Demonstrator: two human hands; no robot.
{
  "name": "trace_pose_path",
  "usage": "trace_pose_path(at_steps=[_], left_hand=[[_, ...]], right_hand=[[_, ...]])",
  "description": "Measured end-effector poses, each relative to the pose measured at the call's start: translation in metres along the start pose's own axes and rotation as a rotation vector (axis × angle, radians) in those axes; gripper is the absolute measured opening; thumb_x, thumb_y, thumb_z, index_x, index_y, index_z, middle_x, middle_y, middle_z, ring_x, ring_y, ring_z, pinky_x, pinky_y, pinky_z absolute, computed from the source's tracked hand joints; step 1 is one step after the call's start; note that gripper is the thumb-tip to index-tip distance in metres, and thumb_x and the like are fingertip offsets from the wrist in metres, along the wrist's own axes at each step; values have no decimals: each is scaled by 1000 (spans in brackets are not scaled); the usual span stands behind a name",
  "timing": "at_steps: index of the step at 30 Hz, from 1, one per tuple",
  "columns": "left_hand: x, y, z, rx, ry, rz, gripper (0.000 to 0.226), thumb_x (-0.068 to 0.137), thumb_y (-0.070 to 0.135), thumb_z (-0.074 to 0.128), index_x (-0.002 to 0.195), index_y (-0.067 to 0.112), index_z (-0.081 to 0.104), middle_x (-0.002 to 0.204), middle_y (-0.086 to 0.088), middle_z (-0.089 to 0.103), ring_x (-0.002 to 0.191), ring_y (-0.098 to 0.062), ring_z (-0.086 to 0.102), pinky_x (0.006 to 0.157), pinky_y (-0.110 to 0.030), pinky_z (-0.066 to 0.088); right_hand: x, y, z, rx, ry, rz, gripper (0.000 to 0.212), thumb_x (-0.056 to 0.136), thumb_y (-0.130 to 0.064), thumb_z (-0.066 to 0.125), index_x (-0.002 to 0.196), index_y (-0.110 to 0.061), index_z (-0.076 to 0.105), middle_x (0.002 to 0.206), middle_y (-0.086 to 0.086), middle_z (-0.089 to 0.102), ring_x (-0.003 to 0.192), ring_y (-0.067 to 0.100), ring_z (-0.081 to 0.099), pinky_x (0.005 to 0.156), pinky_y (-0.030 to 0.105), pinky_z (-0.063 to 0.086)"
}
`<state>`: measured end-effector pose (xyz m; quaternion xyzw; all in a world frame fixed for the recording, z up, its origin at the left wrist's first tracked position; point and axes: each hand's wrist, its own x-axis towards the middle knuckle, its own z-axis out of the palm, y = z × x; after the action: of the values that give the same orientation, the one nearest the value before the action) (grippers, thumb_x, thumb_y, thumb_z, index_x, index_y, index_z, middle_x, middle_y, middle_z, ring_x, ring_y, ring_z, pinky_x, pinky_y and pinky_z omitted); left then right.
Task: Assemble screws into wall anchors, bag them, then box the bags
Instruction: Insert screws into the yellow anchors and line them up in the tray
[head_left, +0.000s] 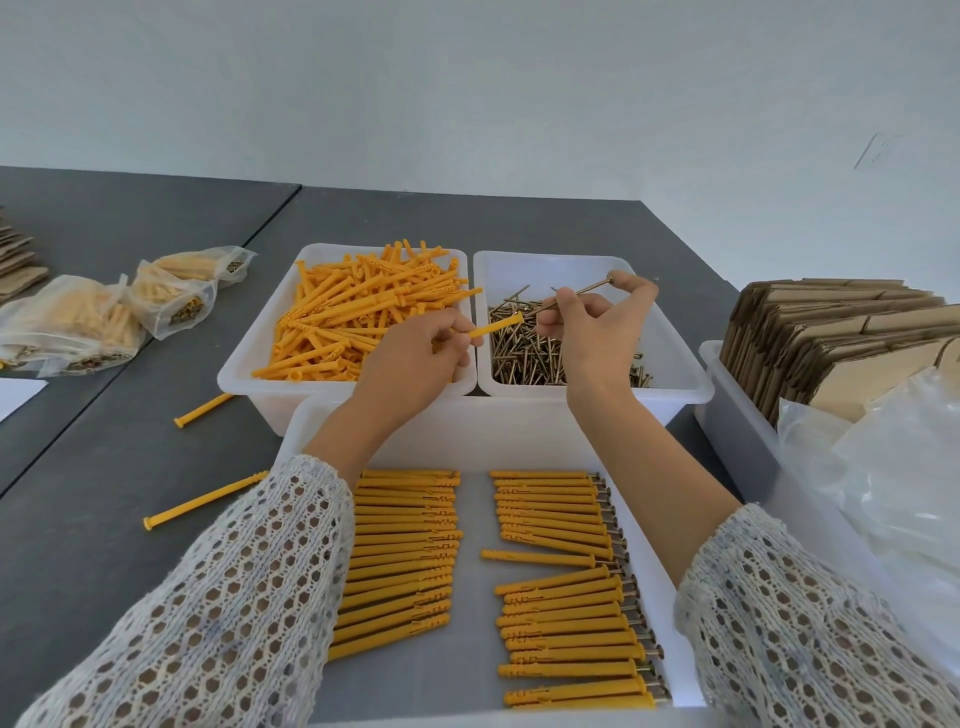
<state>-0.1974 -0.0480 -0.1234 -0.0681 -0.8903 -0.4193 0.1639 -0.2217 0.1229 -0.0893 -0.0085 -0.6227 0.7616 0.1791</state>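
Lying nearest the camera, a wide white plastic tray (649, 525) holding two rows of finished yellow anchors (561, 597), screw heads showing at the right ends of the right-hand row. Flanking it, two loose-knit cream sleeves (234, 597) reaching forward over the tray.

Sitting beyond, side by side and touching, a white plastic bin of loose yellow plastic wall anchors (249, 358) and a white plastic bin of brass-coloured screws (675, 374). Standing off to the right, a bin of flattened brown cardboard boxes (841, 332) with clear plastic bags (893, 467) just in front. Resting far left on the grey table (130, 452), several filled clear bags of anchors (171, 296); lying near the tray's left side, two stray yellow anchors (202, 499).

Hovering over the seam between the two bins, the left hand (415, 358) pinching one yellow anchor (498, 325) narrowly between thumb and fingers, its open end pointing up and to the right. Hanging just beside it over the screw bin, the right hand (597, 332) gripping a single long brass screw (576, 293) at mid-shaft, head up and to the right, tip pointing down-left.

Judging from this, insertion not yet done: screw tip and anchor mouth close but apart, long axes nearly in line, needing a short slide of the right hand down-left.
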Motion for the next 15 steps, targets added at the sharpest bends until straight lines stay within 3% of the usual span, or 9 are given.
trace_pose_path(at_steps=[10, 15], left_hand=[[-1, 0, 0, -26, -24, 11, 21, 101, 21, 52, 96, 30, 70, 77, 10, 69, 66, 1, 57, 65, -27, 44], [-1, 3, -1, -22, -25, 12, 21, 101, 21, 51, 96, 30, 70, 76, 10, 69, 67, -1, 58, 67, -32, 49]], right_hand=[[0, 0, 1, -29, 16, -21, 39, 97, 0, 55, 125, -16, 33, 81, 15, 67, 55, 13, 64, 57, 17, 52], [-2, 2, 3, -85, -4, -60, 39, 96, -1, 56, 124, -15, 33, 81, 15, 68, 59, 18, 66, 62, 24, 57]])
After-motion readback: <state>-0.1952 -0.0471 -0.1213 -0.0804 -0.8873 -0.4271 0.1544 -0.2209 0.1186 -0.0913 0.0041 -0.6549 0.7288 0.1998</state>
